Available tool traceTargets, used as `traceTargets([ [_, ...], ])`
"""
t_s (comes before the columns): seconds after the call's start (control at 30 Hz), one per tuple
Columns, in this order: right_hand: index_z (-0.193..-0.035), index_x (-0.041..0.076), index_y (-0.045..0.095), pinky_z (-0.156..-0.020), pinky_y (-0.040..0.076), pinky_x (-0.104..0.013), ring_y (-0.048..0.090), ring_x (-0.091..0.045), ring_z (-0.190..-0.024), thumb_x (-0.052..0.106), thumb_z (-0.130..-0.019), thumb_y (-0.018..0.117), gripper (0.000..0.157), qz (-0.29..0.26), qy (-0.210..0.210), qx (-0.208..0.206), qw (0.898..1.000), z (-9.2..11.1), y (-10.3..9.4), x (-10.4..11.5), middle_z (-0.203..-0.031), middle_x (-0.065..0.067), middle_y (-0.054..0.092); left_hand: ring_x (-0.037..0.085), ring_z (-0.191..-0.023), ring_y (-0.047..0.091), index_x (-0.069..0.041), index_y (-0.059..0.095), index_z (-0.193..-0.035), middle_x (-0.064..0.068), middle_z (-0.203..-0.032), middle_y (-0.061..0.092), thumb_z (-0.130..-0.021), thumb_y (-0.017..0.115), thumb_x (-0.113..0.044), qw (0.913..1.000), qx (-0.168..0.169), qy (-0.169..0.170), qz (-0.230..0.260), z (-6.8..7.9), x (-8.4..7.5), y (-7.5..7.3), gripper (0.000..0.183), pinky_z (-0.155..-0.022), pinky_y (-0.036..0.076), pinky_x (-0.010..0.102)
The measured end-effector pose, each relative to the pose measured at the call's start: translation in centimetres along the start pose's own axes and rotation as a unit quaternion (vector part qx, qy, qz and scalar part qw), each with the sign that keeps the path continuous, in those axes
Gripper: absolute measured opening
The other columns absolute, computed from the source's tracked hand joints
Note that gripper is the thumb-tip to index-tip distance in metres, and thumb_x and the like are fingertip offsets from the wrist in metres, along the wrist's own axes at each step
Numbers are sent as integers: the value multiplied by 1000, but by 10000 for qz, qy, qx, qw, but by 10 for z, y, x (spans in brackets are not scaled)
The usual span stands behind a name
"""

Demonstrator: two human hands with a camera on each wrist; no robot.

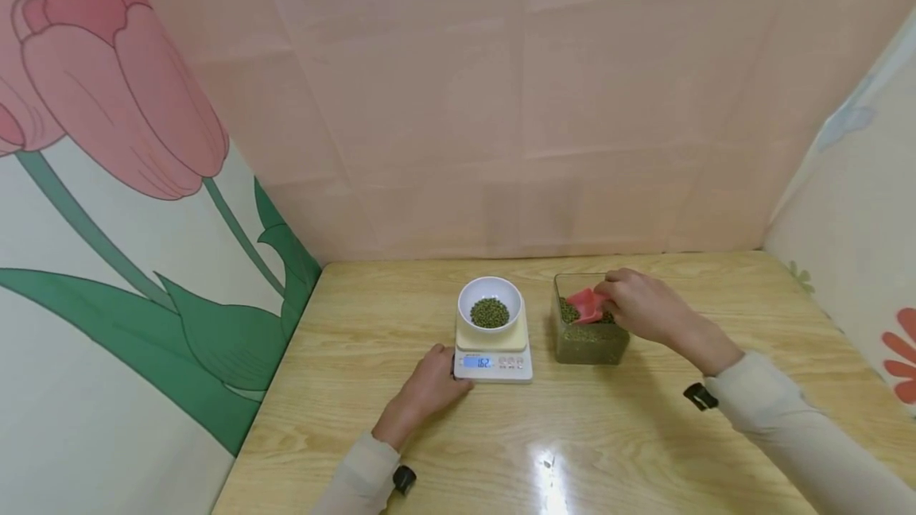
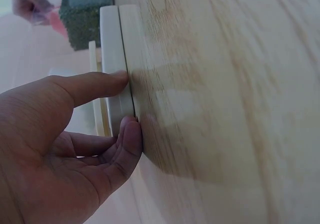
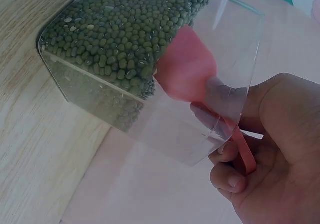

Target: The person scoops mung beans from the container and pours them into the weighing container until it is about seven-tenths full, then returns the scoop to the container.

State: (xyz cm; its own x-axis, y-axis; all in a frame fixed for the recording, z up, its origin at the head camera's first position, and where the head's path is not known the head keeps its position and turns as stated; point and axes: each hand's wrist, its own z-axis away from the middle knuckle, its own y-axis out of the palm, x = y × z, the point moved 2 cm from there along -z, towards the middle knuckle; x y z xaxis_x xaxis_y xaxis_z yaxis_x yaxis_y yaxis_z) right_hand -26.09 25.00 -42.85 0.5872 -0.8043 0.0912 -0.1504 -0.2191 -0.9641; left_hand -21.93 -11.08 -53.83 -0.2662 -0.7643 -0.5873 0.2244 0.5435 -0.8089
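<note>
My right hand (image 1: 639,305) grips the handle of a red scoop (image 3: 187,66) inside a clear square container (image 1: 591,348) of mung beans (image 3: 117,31). The scoop's bowl meets the beans' surface, with the thumb and fingers around its handle at the container's rim. To the left, a white kitchen scale (image 1: 494,373) bears a white bowl (image 1: 467,302) with a small heap of mung beans (image 1: 490,312). Its lit display (image 1: 477,362) appears to read 162. At the scale's front left corner, my left hand (image 1: 432,385) holds the edge between thumb and curled fingers.
Both the scale and the container stand on a wood-grain table (image 1: 401,300). A pink cloth backdrop (image 1: 501,102) rises behind the table, and a tulip-printed panel (image 1: 136,205) runs along the left. Glare shows near the table's front.
</note>
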Motion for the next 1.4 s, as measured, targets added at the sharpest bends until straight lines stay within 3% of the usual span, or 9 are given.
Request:
traceTargets([
  [0.27,-98,3,79,-62,54,-34,64,-18,-75,-2,-90,77,10,-7,-13,-47,10000,-2,2,2,-86,-5,70,15,-96,54,-8,69,-137,3,-107,68,-93,81,-22,10000,18,-4,15,-1,1,0,48,-84,54,34],
  [0.53,-100,3,80,-65,58,-38,67,-22,-79,-2,-90,77,11,14,56,21,10000,-4,5,4,-88,-6,71,15,-95,53,-7,70,-136,3,-105,69,-93,81,-22,10000,24,49,10,-1,1,-1,46,-83,54,34],
  [0.97,-94,6,78,-60,49,-28,62,-14,-73,-6,-90,73,13,16,-29,34,10000,-6,8,1,-83,-2,68,15,-92,53,-5,70,-134,3,-102,66,-93,81,-21,10000,29,21,22,-1,0,-1,46,-81,54,33],
  [1.4,-97,4,79,-64,56,-35,68,-21,-79,-5,-91,73,13,28,-30,99,9999,-7,6,5,-87,-5,72,16,-92,54,-6,71,-133,3,-102,66,-92,82,-20,10000,56,-37,67,1,-2,-2,44,-82,54,34],
])
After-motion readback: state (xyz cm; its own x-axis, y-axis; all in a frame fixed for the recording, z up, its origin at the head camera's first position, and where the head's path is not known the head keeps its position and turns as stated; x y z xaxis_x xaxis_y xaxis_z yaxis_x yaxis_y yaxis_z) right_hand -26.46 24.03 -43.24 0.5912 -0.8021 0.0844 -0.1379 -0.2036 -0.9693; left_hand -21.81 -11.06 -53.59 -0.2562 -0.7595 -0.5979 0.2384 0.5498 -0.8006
